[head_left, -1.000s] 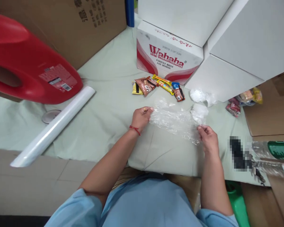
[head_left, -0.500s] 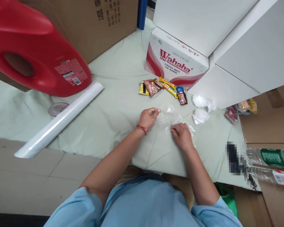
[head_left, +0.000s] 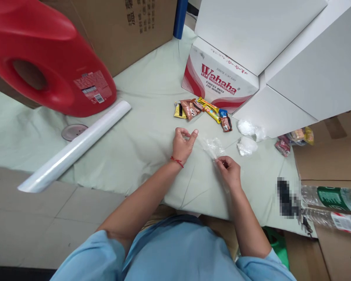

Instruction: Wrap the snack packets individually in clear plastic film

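My right hand pinches a crumpled sheet of clear plastic film above the pale green cloth. Just left of the film, my left hand hovers with fingers apart and holds nothing; a red string circles its wrist. A small heap of snack packets lies beyond the hands, in front of the Wahaha carton. Two wads of white film lie to the right of the hands.
A roll of cling film lies at the left beside a big red jug and a round lid. White boxes and brown cartons ring the cloth. Plastic bottles and more snacks sit at the right.
The stretched film was gathered into a crumpled bunch as my right hand moved left toward my left hand. My left hand let go of the film and opened.
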A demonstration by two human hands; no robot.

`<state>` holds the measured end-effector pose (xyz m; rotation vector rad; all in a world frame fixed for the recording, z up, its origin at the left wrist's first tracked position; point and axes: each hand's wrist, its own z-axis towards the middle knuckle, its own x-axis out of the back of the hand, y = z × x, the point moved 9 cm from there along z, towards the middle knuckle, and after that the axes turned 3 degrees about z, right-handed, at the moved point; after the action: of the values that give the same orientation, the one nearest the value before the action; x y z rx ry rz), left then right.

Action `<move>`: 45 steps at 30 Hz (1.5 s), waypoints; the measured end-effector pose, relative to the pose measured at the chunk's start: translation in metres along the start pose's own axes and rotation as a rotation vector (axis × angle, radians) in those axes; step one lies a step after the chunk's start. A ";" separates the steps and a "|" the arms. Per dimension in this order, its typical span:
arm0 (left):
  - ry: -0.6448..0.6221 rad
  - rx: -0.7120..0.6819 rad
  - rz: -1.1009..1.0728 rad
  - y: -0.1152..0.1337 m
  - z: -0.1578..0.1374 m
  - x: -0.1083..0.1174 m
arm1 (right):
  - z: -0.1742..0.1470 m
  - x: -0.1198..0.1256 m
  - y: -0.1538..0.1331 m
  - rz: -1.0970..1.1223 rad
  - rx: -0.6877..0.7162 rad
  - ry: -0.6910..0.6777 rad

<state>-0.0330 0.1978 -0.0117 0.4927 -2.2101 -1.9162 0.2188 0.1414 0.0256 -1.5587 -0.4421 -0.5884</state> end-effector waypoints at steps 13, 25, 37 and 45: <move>-0.492 -0.012 -0.028 -0.001 -0.030 -0.053 | -0.001 -0.029 -0.020 0.375 -0.101 0.055; -0.292 0.370 -0.360 -0.015 -0.011 -0.023 | 0.009 0.016 0.021 0.897 -0.317 0.174; -0.034 0.172 0.098 -0.015 0.021 0.020 | -0.017 0.049 0.084 0.609 -0.329 0.349; 0.055 -0.399 0.763 0.040 -0.010 0.031 | -0.015 0.114 0.033 -0.163 0.039 0.470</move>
<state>-0.0640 0.1824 0.0262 -0.3175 -1.5620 -1.7746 0.3272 0.1157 0.0694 -1.3004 -0.2201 -1.0357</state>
